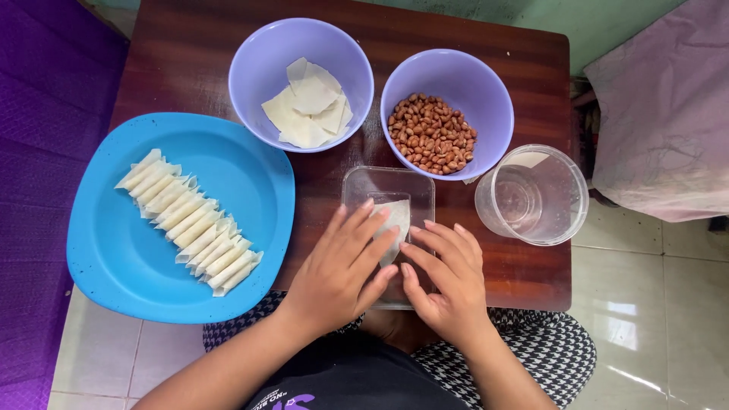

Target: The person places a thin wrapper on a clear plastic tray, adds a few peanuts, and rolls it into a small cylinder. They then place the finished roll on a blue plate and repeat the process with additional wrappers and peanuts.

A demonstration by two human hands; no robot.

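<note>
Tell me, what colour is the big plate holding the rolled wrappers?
The plate is bright blue, seen clearly in the head view.

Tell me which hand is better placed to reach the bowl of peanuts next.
Probably the right hand. The peanut bowl stands up and right of the clear tray, on that hand's side. The left hand is nearer the wrapper bowl and blue plate.
</note>
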